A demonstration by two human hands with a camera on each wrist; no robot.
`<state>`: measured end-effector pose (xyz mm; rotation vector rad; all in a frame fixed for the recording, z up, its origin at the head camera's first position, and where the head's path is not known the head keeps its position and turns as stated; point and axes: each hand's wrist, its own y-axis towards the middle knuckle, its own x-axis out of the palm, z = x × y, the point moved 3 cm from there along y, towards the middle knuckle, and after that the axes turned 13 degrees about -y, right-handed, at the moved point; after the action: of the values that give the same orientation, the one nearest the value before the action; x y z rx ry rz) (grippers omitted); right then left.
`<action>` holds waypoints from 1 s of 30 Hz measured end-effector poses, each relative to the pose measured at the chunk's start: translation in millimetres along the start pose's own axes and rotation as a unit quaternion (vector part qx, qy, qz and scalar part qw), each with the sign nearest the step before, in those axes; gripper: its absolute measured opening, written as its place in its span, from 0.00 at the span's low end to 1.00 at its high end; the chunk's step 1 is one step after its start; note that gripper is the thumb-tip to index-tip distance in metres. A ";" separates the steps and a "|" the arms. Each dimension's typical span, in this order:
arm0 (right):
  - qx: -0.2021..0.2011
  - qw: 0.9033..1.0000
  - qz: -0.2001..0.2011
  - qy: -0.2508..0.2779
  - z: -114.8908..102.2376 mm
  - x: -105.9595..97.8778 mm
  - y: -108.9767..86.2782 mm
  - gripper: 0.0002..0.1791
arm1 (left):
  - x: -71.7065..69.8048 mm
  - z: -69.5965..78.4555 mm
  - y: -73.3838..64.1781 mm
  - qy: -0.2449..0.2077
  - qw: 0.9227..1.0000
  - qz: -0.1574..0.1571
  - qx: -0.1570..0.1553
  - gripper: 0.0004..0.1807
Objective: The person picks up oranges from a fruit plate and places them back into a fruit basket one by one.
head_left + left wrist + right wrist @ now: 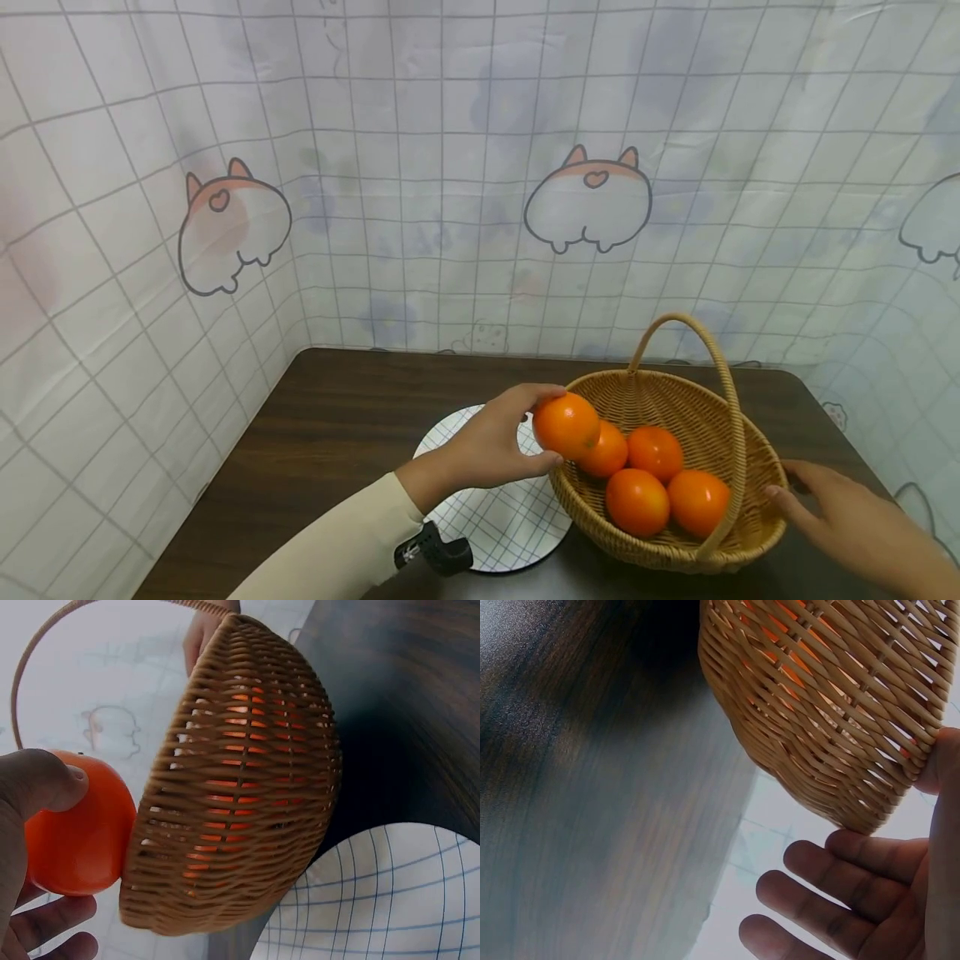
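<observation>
A wicker basket [611, 542] with a tall arched handle stands tilted on the right side of the table, several oranges [637, 502] inside it. My left hand [495, 442] grips another orange [82, 832] between thumb and fingers at the basket's left rim. In the left wrist view that orange appears right against the rim. My right hand [847, 512] holds the opposite rim, thumb over the edge. From the right wrist, the index finger touches the basket's [817, 712] outer weave while the other fingers extend apart from it.
Left of the basket lies a round white plate or mat [502, 525] with a grid pattern, partly under my left forearm. The dark wooden table [330, 433] is enclosed by grid-patterned fabric [420, 208] at the back and sides. My left wrist wears a black band [442, 550].
</observation>
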<state>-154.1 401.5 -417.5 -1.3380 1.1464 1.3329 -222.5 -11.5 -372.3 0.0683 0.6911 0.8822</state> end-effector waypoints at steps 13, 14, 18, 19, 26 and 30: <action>0.012 1.000 -0.003 0.003 -1.2 1.2 2.3 0.36 | 20.2 1.2 3.5 0.077 0.996 -0.030 0.016 0.39; 0.012 1.000 -0.002 0.004 -1.9 1.0 2.4 0.36 | 19.7 1.4 2.8 0.078 0.996 -0.030 0.016 0.39; 0.014 1.000 0.001 0.002 -2.9 0.0 2.9 0.36 | 16.2 0.0 -0.7 0.065 0.997 -0.026 0.022 0.38; 0.013 1.000 0.001 0.002 -3.3 -0.7 2.9 0.36 | 14.9 -0.2 -2.0 0.064 0.997 -0.023 0.023 0.37; 0.008 1.000 0.007 0.005 -2.6 2.8 1.1 0.35 | -2.4 -2.1 -16.9 0.062 0.998 0.003 -0.003 0.33; -0.001 0.999 0.031 0.019 0.6 5.0 -5.2 0.31 | -17.1 -7.5 -32.5 0.079 0.996 0.015 -0.038 0.35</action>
<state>-149.1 402.8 -422.6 -1.3441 1.2217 1.3586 -212.0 -46.7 -379.9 -0.0602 0.8047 0.9492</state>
